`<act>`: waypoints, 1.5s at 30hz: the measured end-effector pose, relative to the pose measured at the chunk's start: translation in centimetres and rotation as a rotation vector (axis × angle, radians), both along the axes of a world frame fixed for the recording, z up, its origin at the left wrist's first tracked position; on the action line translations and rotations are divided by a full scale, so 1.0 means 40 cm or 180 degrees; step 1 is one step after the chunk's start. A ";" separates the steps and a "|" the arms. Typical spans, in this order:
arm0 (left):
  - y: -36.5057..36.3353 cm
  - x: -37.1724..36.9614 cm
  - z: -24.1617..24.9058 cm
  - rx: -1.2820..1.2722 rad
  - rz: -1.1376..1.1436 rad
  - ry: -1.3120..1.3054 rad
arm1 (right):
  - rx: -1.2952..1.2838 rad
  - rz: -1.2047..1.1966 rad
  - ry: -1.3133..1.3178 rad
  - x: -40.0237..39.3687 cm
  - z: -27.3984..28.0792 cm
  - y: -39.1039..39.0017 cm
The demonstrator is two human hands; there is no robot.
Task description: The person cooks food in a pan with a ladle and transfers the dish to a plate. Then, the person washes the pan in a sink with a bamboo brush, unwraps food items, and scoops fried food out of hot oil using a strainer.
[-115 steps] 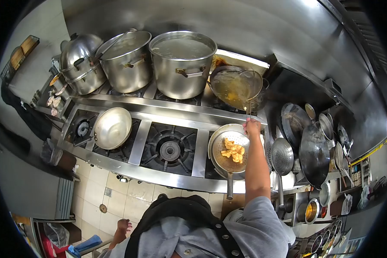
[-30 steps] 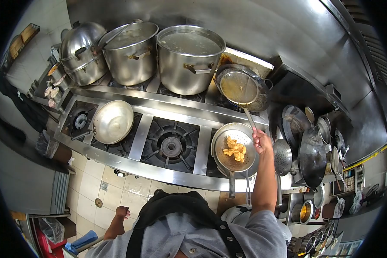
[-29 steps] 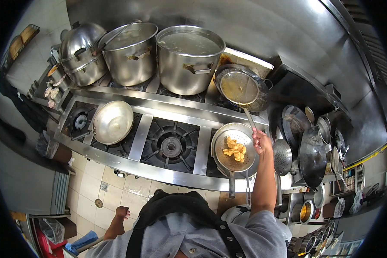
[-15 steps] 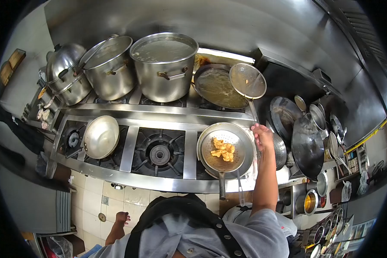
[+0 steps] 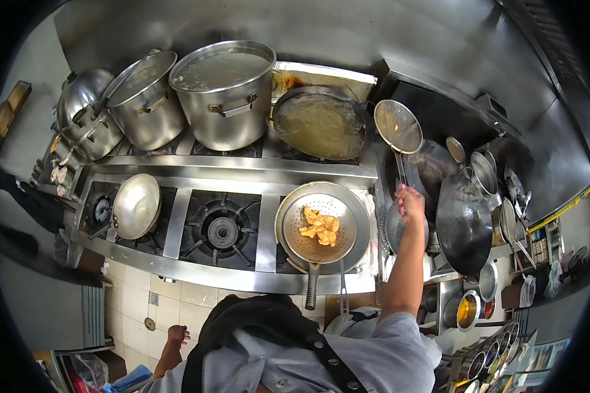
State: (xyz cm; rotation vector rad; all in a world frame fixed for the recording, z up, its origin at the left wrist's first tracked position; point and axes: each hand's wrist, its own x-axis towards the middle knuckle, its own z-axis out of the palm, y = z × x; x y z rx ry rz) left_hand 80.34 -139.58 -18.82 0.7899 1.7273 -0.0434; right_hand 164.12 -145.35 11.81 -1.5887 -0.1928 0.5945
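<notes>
My right hand is closed around the handle of a round wire-mesh skimmer, held to the right of the wok of oil. A few small bits cling to its mesh. Below and to the left, golden fried pieces lie in a perforated, long-handled strainer, which rests on a wider metal pan at the front of the stove. My left hand hangs low beside my body above the tiled floor, holding nothing, its fingers loosely apart.
Tall stockpots line the back left of the stove. A shallow steel pan tilts on the front left burner, beside a bare burner. Dark woks and ladles crowd the right side. A pot with orange liquid stands lower right.
My right hand has carried the skimmer rightward, from beside the wok's rim to clear of it. The view has shifted slightly right. The fried pieces stay in the strainer.
</notes>
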 end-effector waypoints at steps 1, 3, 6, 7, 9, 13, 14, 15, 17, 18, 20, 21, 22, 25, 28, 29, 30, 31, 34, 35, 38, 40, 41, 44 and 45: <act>-0.011 0.008 0.010 0.0009 0.0026 -0.0026 | -0.0028 -0.0004 -0.0053 0.000 -0.011 0.002; -0.026 0.030 0.023 -0.0044 0.0059 0.0073 | -0.0064 0.0003 -0.0134 -0.006 -0.017 0.001; -0.061 0.018 0.010 -0.0134 0.0132 0.0162 | 0.0152 -0.0022 -0.0145 0.004 -0.037 -0.004; -0.067 0.025 0.017 -0.0101 0.0172 0.0179 | 0.0103 0.0020 -0.0179 -0.021 -0.010 -0.003; -0.081 0.041 0.028 -0.0020 0.0162 0.0262 | 0.0122 0.0040 -0.0299 -0.055 0.017 0.008; -0.110 0.083 0.074 0.0118 0.0156 0.0250 | 0.0114 0.0306 -0.0342 -0.111 0.092 0.041; -0.113 0.081 0.057 0.0086 0.0152 0.0219 | 0.0137 0.0375 -0.0319 -0.124 0.104 0.053; -0.113 0.077 0.037 0.0055 0.0156 0.0188 | 0.0127 0.0528 -0.0263 -0.129 0.103 0.064; -0.126 0.074 0.001 0.0052 0.0152 0.0204 | 0.0112 0.0856 -0.0161 -0.140 0.093 0.092; -0.134 0.082 0.009 0.0100 0.0205 0.0151 | 0.0006 0.0853 -0.0165 -0.150 0.094 0.102; -0.147 0.099 0.033 0.0203 0.0311 0.0052 | -0.0199 0.0844 -0.0173 -0.183 0.091 0.121; -0.142 0.117 0.066 0.0077 0.0329 0.0129 | -0.0241 0.0846 -0.0120 -0.219 0.111 0.117; -0.153 0.109 0.063 0.0146 0.0378 0.0107 | -0.0084 0.0864 -0.0035 -0.228 0.095 0.122; -0.198 0.060 0.031 0.0198 0.0421 0.0109 | 0.0208 0.0986 0.0181 -0.231 0.034 0.137; -0.220 0.008 0.016 0.0116 0.0480 0.0089 | 0.0368 0.0715 0.0276 -0.296 0.047 0.145; -0.229 -0.011 0.023 0.0100 0.0555 0.0068 | 0.0356 0.0732 0.0340 -0.302 0.028 0.139; -0.235 -0.035 0.028 0.0082 0.0605 0.0045 | 0.0262 0.0598 0.0238 -0.338 0.026 0.132; -0.242 -0.071 0.009 -0.0060 0.0582 0.0025 | 0.0166 0.0453 0.0122 -0.380 0.032 0.124; -0.236 -0.172 -0.070 -0.0354 0.0569 -0.0033 | 0.0164 0.0347 -0.0072 -0.487 0.011 0.068; -0.225 -0.211 -0.085 -0.0387 0.0572 -0.0022 | 0.0165 0.0299 -0.0117 -0.545 0.011 0.038; -0.167 -0.348 -0.134 -0.0438 0.0447 -0.0283 | 0.0100 0.0039 -0.0191 -0.749 -0.001 -0.049; -0.113 -0.477 -0.181 0.0264 -0.1321 -0.0095 | -0.0026 -0.0159 -0.0072 -0.912 -0.001 -0.091; -0.095 -0.561 -0.229 0.1129 -0.2681 0.0370 | -0.0008 -0.0152 0.0014 -0.978 -0.027 -0.110; 0.045 -0.707 -0.128 0.0525 -0.1325 0.0548 | -0.0142 -0.0006 -0.0054 -1.132 -0.114 -0.144; 0.081 -0.768 -0.121 0.0856 -0.1028 0.0461 | -0.0318 -0.0116 -0.0107 -1.137 -0.180 -0.163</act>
